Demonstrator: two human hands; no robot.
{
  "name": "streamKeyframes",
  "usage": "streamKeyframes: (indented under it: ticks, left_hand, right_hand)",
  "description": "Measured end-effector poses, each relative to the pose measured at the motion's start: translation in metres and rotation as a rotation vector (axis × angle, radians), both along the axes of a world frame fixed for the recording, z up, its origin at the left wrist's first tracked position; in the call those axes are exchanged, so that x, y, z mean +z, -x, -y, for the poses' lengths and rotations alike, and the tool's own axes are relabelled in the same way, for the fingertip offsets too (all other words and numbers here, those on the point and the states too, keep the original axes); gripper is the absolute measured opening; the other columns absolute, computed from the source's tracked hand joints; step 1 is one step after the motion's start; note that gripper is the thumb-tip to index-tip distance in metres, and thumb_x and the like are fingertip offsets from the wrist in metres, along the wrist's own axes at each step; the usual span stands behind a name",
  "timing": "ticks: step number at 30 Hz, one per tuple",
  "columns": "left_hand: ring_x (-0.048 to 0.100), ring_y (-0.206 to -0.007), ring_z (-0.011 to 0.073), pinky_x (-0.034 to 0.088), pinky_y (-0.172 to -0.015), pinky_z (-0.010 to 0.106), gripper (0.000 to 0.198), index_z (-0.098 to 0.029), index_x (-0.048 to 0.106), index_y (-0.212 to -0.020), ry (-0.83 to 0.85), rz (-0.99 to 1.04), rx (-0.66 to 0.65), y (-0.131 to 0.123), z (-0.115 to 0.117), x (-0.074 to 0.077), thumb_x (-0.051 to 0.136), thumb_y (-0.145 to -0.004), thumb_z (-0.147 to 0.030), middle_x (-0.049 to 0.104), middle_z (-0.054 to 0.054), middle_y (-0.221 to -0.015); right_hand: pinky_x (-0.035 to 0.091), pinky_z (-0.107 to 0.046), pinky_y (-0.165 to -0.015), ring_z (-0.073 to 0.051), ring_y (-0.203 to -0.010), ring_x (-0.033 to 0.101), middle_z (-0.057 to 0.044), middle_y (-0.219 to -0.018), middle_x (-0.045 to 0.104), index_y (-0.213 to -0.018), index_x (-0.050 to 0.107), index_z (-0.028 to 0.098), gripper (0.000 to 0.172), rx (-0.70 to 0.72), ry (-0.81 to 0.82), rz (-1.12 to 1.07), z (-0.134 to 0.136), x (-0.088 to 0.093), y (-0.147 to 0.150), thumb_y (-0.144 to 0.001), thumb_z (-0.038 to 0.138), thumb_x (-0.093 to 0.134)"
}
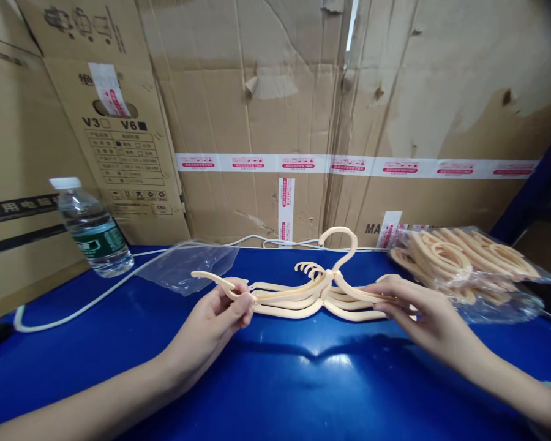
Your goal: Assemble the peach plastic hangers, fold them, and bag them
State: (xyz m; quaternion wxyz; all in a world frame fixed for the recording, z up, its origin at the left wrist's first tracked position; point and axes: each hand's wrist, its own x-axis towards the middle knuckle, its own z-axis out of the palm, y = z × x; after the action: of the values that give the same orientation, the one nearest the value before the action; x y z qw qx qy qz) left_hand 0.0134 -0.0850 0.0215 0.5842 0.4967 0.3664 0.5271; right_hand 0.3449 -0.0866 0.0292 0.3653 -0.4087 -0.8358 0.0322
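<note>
A cream plastic clothes hanger (350, 245) stands hook-up at the middle of the blue table. My left hand (224, 312) pinches its left side between thumb and fingers, and a curved cream end (202, 275) sticks out above that hand. On the other side, my right hand (420, 306) is closed on the hanger's right arm. Just below and behind lie several more cream hangers (294, 313), close together, with a row of smaller hooks (307, 267) showing at the back. Whether the held hanger touches them I cannot tell.
Clear bags of cream hangers (463, 260) lie at the right. A water bottle (94, 229) stands at the left, near a crumpled plastic bag (188, 266) and a white cable (80, 318). Cardboard sheets (257, 110) wall off the back of the blue table (294, 392).
</note>
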Motion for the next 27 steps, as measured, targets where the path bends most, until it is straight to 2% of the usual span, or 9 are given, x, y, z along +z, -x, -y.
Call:
streamKeyframes:
  ticks: [4,9,12,19,27]
  left_hand:
    - [0.047,-0.069,0.0093,0.041,-0.067,0.022,0.027,-0.019,0.058,-0.082,0.098,0.123,-0.053,0.000,0.002,0.000,0.080,-0.079,-0.034,0.053,-0.003,-0.079]
    - [0.056,-0.080,0.0144,0.047,-0.074,0.029,0.030,-0.017,0.062,-0.084,0.244,0.190,-0.090,-0.002,0.006,0.005,0.084,-0.073,-0.033,0.057,0.002,-0.093]
    - [0.058,-0.080,0.0153,0.049,-0.073,0.029,0.032,-0.016,0.061,-0.083,0.273,0.211,-0.103,-0.002,0.006,0.007,0.086,-0.071,-0.033,0.059,0.002,-0.092]
    - [0.060,-0.075,0.0134,0.051,-0.071,0.028,0.026,-0.016,0.061,-0.082,0.268,0.232,-0.159,0.000,0.007,0.006,0.081,-0.077,-0.031,0.061,0.001,-0.092]
    - [0.060,-0.067,0.0106,0.050,-0.066,0.022,0.033,-0.014,0.061,-0.076,0.271,0.177,-0.112,0.001,0.007,0.001,0.088,-0.069,-0.033,0.062,-0.001,-0.072]
  right_hand:
    - [0.055,-0.026,-0.070,-0.019,-0.085,0.069,-0.005,-0.097,0.073,-0.106,0.065,0.025,0.018,-0.005,-0.038,-0.042,0.002,-0.003,-0.003,-0.092,0.021,0.054]
    - [0.057,-0.030,-0.071,-0.023,-0.088,0.070,-0.006,-0.097,0.073,-0.103,0.065,0.026,0.016,-0.020,-0.054,-0.060,0.002,-0.007,-0.004,-0.091,0.023,0.055]
    - [0.056,-0.030,-0.070,-0.022,-0.086,0.070,-0.006,-0.096,0.073,-0.103,0.064,0.027,0.015,-0.022,-0.072,-0.061,0.002,-0.007,-0.004,-0.091,0.022,0.055]
    - [0.053,-0.028,-0.070,-0.019,-0.084,0.068,-0.004,-0.100,0.072,-0.106,0.061,0.029,0.020,0.001,-0.131,0.001,0.005,-0.008,-0.003,-0.092,0.018,0.054]
    - [0.054,-0.031,-0.076,-0.021,-0.089,0.069,-0.002,-0.094,0.073,-0.104,0.061,0.030,0.020,-0.004,-0.175,0.008,0.010,-0.012,0.003,-0.091,0.016,0.054]
